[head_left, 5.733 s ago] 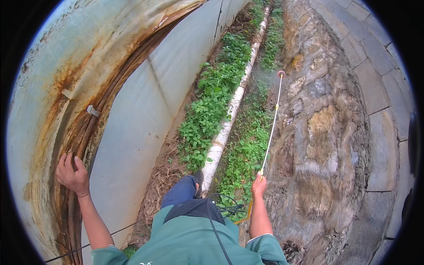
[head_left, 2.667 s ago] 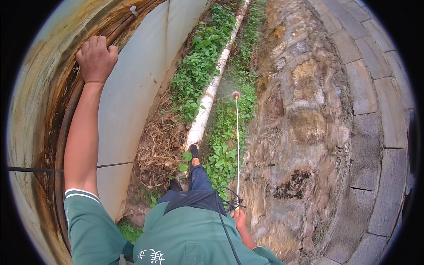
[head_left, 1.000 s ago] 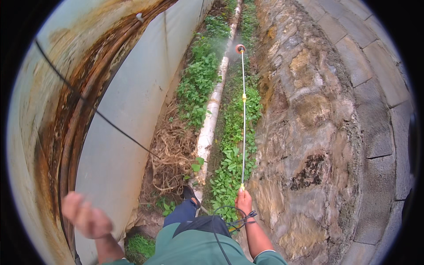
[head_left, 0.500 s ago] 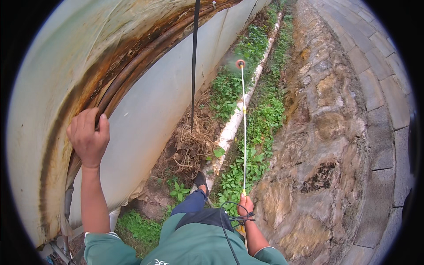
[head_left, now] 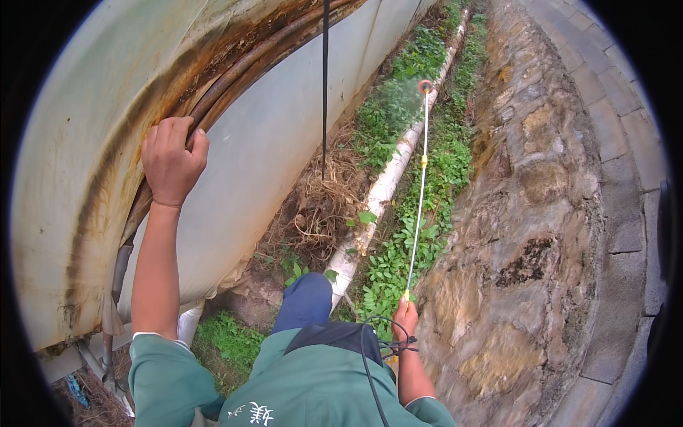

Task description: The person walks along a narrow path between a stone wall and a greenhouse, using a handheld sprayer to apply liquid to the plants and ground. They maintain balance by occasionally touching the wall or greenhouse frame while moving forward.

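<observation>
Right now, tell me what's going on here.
A person in a green top stands in a narrow weedy strip between a pale plastic greenhouse wall and a stone wall. The left hand grips a rusty pipe on the greenhouse frame. The right hand holds a long spray wand pointed ahead over the weeds, with a fine mist showing at its nozzle. A white pipe lies along the ground.

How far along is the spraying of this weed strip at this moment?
Done: cannot tell which weeds are already treated. In hand: the right hand holds the long thin white spray lance, mist at its tip over the green weeds; the left hand grips the rusty pipe. Left: the strip beyond.
</observation>
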`<state>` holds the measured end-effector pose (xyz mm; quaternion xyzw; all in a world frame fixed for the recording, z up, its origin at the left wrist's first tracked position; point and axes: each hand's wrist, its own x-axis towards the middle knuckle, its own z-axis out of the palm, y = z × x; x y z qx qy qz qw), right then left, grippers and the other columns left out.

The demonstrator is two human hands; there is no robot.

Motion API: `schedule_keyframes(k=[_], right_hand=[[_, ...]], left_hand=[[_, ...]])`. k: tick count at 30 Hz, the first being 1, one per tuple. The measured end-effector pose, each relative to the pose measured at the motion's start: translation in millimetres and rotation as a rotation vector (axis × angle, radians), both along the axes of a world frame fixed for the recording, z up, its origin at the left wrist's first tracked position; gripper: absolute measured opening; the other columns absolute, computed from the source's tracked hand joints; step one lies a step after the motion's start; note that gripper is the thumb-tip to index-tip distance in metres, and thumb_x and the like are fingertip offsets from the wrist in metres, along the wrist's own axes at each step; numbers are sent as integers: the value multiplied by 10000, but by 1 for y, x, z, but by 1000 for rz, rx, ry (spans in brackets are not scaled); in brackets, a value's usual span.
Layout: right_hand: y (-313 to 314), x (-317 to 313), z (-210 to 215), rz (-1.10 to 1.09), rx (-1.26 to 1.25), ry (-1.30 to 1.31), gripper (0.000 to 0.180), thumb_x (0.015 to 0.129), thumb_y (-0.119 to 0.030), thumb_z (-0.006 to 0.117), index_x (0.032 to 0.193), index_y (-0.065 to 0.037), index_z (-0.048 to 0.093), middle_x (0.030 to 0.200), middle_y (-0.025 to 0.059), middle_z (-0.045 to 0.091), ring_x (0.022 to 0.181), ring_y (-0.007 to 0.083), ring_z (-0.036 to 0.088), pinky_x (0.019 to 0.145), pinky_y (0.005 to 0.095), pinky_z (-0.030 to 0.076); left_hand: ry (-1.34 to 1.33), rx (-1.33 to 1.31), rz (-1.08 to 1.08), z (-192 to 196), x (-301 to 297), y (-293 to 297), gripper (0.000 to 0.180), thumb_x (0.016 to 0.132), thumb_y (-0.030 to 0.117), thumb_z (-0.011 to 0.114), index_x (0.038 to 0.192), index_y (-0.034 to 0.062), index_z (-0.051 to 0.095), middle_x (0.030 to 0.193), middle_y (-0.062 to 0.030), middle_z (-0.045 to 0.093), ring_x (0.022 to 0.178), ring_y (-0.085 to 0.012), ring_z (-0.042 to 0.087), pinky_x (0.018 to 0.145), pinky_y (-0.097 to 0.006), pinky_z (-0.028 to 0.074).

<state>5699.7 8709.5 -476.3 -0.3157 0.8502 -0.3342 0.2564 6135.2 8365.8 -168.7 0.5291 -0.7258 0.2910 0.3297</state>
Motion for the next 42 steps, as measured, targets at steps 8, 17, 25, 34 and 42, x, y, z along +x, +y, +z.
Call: schedule_keyframes(k=[8,17,25,34,42], right_hand=[[76,-10,-20,-73,177,-188,504,968,-456,538,795,16,548,655,148,559,586,232,514,556,414,418],[116,21,-9,-116,158,-397,401,1001,-382,524,747,-73,497,561,2,482,462,98,485,408,282,359],[-21,8,-4,-118,-39,-359,429,1014,-450,463,799,-80,450,547,35,477,361,126,441,327,285,337],[87,41,-13,-72,80,-462,445,1015,-477,431,799,-88,461,545,34,471,361,132,433,326,283,349],[302,53,-73,-120,280,-379,449,996,-451,490,750,-75,499,512,45,482,361,149,451,335,306,362]], left_hand=[[-22,14,26,-1,0,-3,192,771,190,677,940,98,673,920,-56,631,838,-253,598,743,-376,497],[-35,-20,-31,-4,7,-6,151,754,186,684,864,84,669,879,-54,623,805,-245,588,714,-366,492],[-10,-27,-50,-3,5,-3,123,748,202,685,768,86,648,822,-55,607,790,-244,585,713,-373,493],[9,53,-192,2,0,33,213,765,228,657,877,49,686,955,-113,664,900,-299,605,830,-401,494],[1,58,-374,22,89,302,234,727,87,652,957,41,641,1104,-155,649,1024,-350,598,890,-453,493]])
